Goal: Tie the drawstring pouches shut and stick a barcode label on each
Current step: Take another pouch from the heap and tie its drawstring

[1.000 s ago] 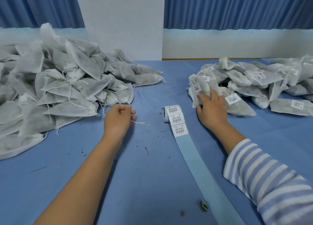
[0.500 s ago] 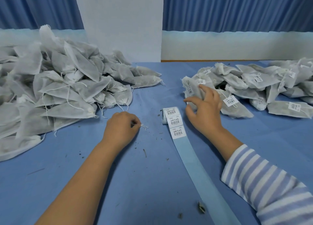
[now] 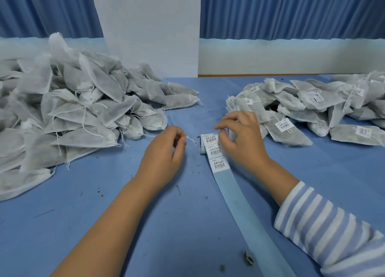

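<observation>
My left hand [image 3: 164,153] lies on the blue table with its fingers curled, pinching a short piece of white string [image 3: 190,140] that sticks out to the right. My right hand [image 3: 241,139] hovers over the right edge of the barcode label roll [image 3: 210,143], with its thumb at the top label and its fingers bent. Whether it pinches a label is hidden. The roll's empty blue backing strip [image 3: 245,214] trails toward me. An unlabelled pile of white pouches [image 3: 68,110] fills the left side. A pile of labelled pouches [image 3: 302,107] lies at the right.
The blue table cover [image 3: 145,224] carries scattered dark crumbs, with a larger bit [image 3: 248,258] near the front. A white pillar [image 3: 150,30] and blue curtains stand behind the table.
My right hand left the labelled pile and came down and left to the label roll. My left hand stayed in place, still pinching the string.
</observation>
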A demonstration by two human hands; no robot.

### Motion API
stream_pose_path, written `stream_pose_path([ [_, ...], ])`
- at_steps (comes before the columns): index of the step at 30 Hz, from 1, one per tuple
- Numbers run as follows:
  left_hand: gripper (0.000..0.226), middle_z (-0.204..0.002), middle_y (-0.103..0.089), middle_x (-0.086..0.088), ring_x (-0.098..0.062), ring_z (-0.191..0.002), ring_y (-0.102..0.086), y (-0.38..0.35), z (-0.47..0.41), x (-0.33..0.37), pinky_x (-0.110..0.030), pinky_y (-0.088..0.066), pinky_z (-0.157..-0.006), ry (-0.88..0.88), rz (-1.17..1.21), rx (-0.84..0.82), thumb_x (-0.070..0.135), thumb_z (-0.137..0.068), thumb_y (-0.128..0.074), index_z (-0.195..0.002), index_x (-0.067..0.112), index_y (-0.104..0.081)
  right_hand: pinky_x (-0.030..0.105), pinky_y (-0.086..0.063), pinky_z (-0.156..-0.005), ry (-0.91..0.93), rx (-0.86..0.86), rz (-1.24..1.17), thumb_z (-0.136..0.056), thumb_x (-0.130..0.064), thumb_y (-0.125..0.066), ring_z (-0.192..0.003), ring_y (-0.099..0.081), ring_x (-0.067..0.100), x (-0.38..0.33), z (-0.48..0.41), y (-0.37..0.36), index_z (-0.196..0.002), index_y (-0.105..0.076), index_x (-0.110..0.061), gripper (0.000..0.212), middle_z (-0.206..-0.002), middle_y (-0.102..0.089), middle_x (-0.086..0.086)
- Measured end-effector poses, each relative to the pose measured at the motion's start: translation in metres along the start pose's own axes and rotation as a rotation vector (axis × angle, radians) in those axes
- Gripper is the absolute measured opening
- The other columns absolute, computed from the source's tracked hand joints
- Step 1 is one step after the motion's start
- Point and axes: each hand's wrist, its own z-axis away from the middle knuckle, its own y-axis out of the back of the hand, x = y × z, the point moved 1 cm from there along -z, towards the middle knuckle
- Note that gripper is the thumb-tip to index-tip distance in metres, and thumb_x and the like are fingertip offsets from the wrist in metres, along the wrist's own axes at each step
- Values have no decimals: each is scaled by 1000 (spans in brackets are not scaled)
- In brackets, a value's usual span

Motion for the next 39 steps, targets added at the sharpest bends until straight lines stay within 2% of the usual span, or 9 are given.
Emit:
stream_pose_path([
  [5, 4, -81, -54, 18, 1, -77, -49, -5, 8, 23, -11, -36, -70, -183, 72, 1, 21, -94, -50, -92, 23, -52, 20, -36, -80, 234, -349, -94, -81, -15, -72, -82, -46, 12, -25, 2, 0, -108, -71, -18, 27, -84, -58, -6],
  [8, 15, -79, -61, 8, 1, -73, -47, -5, 12, 30, -13, -37, -72, -293, 76, -30, 23, -92, -49, -90, 12, -60, 17, -34, -72, 292, -427, -158, -83, -6, -71, -72, -40, 8, -33, 6, -3, -91, -70, -14, 12, -75, -54, -6],
  [12, 15, -86, -61, 4, -2, -73, -48, -3, 12, 33, -13, -37, -70, -372, 103, -7, 16, -91, -52, -93, 8, -63, 35, -43, -71, 247, -425, -209, -88, -4, -63, -74, -50, 21, -34, 9, -6, -84, -71, -5, 9, -74, -63, -3],
  [15, 21, -99, -56, 11, -5, -80, -53, 8, 3, 16, -12, -39, -73, -153, 138, 55, 13, -85, -49, -103, 16, -59, 24, -44, -77, 135, -349, -262, -91, -12, -64, -80, -54, 13, -35, 10, -6, -96, -77, -10, 14, -76, -64, -15],
  [21, 22, -115, -61, 4, -24, -115, -51, 23, -9, -39, -38, -35, -95, 184, -490, -207, 23, -86, -67, -108, 23, -68, 7, -38, -72, 25, -350, -333, -89, -11, -68, -82, -56, -2, -35, 13, -9, -97, -78, -20, 16, -72, -61, -32],
  [26, 12, -99, -72, 6, -24, -105, -57, 25, -11, -38, -38, -27, -91, 96, -474, -35, 27, -94, -64, -92, 26, -75, 7, -37, -75, 137, -400, -293, -88, -8, -65, -82, -55, -1, -42, 16, -9, -109, -72, -22, 27, -84, -62, -26],
  [31, 19, -87, -74, -4, -28, -91, -66, 32, -11, -26, -46, -23, -112, -114, -337, 54, 16, -97, -59, -100, 14, -77, 11, -36, -73, 34, -381, -314, -86, 6, -47, -80, -51, 3, -42, 16, -8, -120, -65, -25, 50, -102, -59, -10],
  [35, 28, -63, -59, -7, -30, -63, -61, 29, -10, -3, -44, -47, -90, -371, -377, 30, 19, -94, -53, -98, 8, -78, 17, -46, -63, -226, -462, -589, -93, -8, -60, -78, -65, 13, -51, 17, -10, -117, -63, -23, 29, -106, -67, -14],
  [39, 29, -60, -55, -11, -31, -54, -57, 27, -9, 8, -41, -49, -63, -438, -400, 94, 17, -91, -53, -97, 4, -78, 25, -52, -51, -549, -642, -923, -87, -19, -72, -72, -71, 19, -60, 16, -7, -120, -51, -19, 39, -102, -74, 3],
])
